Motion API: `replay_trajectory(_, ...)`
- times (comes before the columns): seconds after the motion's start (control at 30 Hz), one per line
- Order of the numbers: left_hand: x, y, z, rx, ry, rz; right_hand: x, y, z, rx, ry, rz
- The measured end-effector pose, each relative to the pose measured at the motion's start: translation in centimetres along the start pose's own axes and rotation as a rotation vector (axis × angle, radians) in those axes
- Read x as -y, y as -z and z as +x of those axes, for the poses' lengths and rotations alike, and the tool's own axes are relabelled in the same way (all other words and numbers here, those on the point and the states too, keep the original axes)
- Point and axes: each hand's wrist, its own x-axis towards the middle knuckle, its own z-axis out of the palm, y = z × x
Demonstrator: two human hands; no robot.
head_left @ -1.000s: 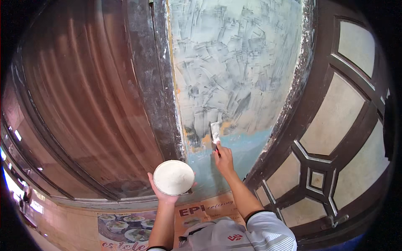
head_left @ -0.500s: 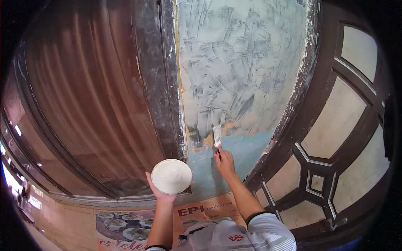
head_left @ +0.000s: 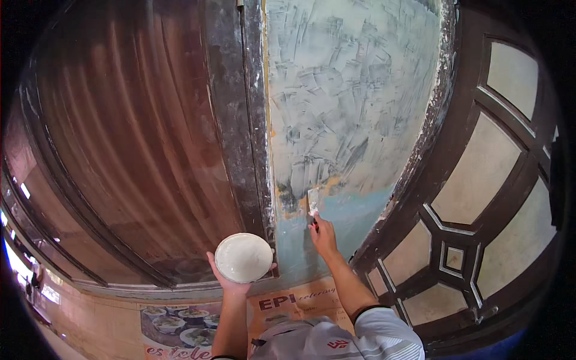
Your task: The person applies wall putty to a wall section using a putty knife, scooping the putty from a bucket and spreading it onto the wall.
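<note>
My left hand (head_left: pixel 233 284) is wrapped round the underside of a round bowl (head_left: pixel 268 275), which it holds up in front of the wall. Smooth white filler paste (head_left: pixel 243 257) lies in the bowl. In my right hand (head_left: pixel 324 236) is a putty knife (head_left: pixel 314 202), gripped by its dark and red handle. White paste coats its blade, which is at the wall (head_left: pixel 336 108) by the lower border of the filler. Above the blade the wall has patchy white filler over dark and orange marks; below, it is bare blue paint.
A dark wooden post (head_left: pixel 240 120) with flaking paint stands left of the wall, beside a glass pane with a brown curtain (head_left: pixel 132 138). A dark panelled door (head_left: pixel 474 162) stands at the right. Below lies a printed banner (head_left: pixel 282 303) with food pictures.
The view has shifted slightly, so the wall and post sit further right. The bowl is slightly lower and further left. The putty knife and my right hand are slightly lower in the picture.
</note>
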Motion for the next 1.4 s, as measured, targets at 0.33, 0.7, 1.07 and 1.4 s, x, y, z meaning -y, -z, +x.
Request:
replay_trajectory(0.33,-1.7,0.9,-1.3,0.034,0.054,0.003,0.6,-1.3,2.3,0.037,-0.132,-0.028)
replay_trajectory(0.7,-3.6,3.2,-2.6,-0.018,0.002,0.066,4.7,0.6,7.1,-0.255,-0.031,0.029)
replay_trajectory(1.07,-4.1,4.0,-2.7,0.003,0.009,0.053,2.7,0.1,2.2,-0.068,-0.169,0.030)
replay_trajectory(1.4,-3.0,3.3,-2.4,0.028,0.068,0.022,-0.8,-2.2,-2.1,-0.057,-0.149,-0.044)
